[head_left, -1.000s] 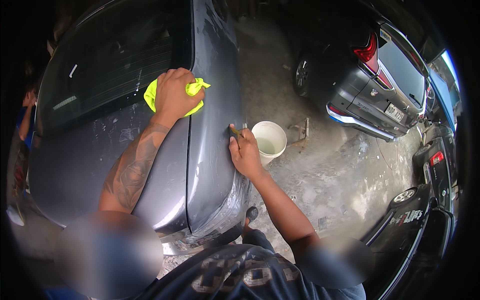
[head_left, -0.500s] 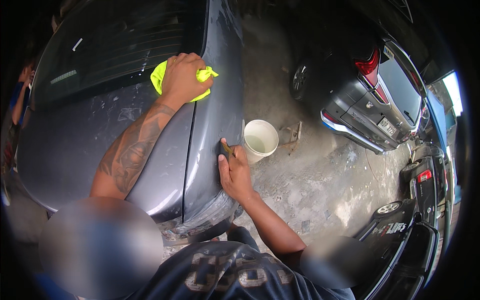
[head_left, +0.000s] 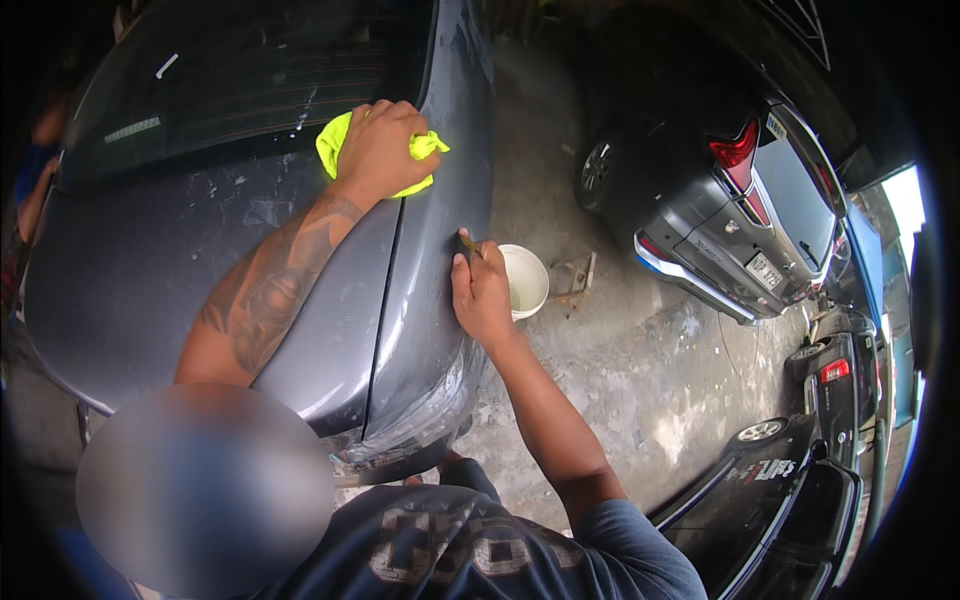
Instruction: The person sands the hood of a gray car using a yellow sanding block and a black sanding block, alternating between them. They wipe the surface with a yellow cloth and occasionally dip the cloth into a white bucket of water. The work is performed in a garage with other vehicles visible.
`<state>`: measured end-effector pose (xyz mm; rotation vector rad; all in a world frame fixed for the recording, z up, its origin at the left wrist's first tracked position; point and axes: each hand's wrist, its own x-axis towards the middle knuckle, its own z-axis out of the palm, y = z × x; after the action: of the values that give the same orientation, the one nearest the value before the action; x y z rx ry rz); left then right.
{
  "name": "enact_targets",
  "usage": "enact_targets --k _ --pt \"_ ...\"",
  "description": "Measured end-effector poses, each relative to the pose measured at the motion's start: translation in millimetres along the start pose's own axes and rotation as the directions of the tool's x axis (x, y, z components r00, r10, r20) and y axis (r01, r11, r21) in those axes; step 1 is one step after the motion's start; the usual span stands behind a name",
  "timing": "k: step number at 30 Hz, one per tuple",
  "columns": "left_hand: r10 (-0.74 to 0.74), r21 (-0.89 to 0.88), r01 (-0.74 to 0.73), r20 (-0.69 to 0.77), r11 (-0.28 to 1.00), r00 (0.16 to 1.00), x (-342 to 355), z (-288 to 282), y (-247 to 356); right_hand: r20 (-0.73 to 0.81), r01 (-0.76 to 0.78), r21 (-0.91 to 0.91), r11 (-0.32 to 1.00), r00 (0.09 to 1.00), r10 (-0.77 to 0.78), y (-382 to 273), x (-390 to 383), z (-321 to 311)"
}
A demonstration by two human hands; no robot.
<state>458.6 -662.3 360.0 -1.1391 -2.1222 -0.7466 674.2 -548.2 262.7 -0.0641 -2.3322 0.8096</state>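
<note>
While my left hand (head_left: pixel 385 145) presses a crumpled yellow-green cloth (head_left: pixel 340 140) on the grey car (head_left: pixel 150 260) near its windscreen, fingers curled over it, my right hand (head_left: pixel 483 296) pinches a small dark pad (head_left: pixel 466 243) flat against the car's fender. A white bucket (head_left: pixel 527 280) stands just beside that fender.

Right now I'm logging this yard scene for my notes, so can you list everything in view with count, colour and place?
grey car: 1, grey, left, under both hands
cloth: 1, yellow-green, on the grey car by its windscreen
small tool: 1, dark, against the grey car's side panel
bucket: 1, white, on the ground beside the grey car
dark cars: 3, dark, parked right
ground: 1, pale concrete, stained, centre
left hand: 1, pressing the cloth
right hand: 1, holding the small tool
</note>
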Motion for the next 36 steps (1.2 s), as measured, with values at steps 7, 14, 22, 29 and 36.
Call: enact_targets --k 7,14,22,29,36 --pt "0.004 -0.013 -0.004 0.010 1.000 1.000 5 -4 -5 -0.029 0.006 0.034 0.999 1.000 -0.005 -6 -5 4" --pt "0.012 0.008 -0.012 0.008 1.000 1.000 6 -4 -2 -0.072 0.101 0.070 0.992 0.993 -0.096 -36 -48 2" --pt "0.020 0.052 -0.021 0.015 0.998 1.000 5 -5 -3 -0.038 0.082 0.140 0.987 0.996 -0.078 -60 -72 -2" --pt "0.008 0.044 -0.009 0.033 0.999 0.999 5 -2 -6 -0.053 0.101 0.145 0.984 0.994 -0.094 -53 -57 3" --pt "-0.009 0.033 0.006 0.065 0.999 0.998 2 -4 0 -0.052 0.018 0.104 0.994 0.999 -0.013 -33 -27 6"
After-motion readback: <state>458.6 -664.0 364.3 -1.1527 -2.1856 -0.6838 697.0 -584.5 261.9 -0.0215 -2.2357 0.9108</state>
